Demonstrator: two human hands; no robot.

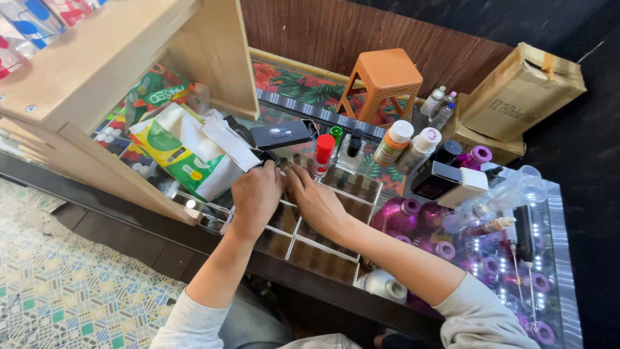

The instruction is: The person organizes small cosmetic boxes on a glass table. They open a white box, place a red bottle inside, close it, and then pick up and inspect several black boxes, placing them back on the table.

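Both hands meet at the far end of a white divided tray [294,240] that sits on the glass counter [555,258] near its front edge. The left hand [256,194] is curled narrow, fingertips pinched on a small dark item [270,159] at the tray's far left corner; what the item is cannot be told, as the fingers cover most of it. The right hand [314,199] lies just beside it, touching the left at the fingertips, fingers bent down into the same corner. Whether it grips anything of its own cannot be told.

Judged on appearance, the small item is light and rigid, likely smooth-sided and prone to slipping; a fingertip pinch across its sides looks the suitable hold. The tray's thin walls look light and easily shifted, so steadying it by the rim would be prudent.

Just beyond the hands stand a red-capped bottle [323,155], a black-capped clear bottle [352,152] and a flat black box [282,135]. Further along the back edge are an orange bottle with a white cap [392,143] and a white bottle [418,149]. Purple bottles [395,216] crowd the right end of the counter. A green and white bag [177,150] rests to the left, under a wooden shelf [110,58]. An orange stool [383,81] and a cardboard box [520,94] stand behind the counter.
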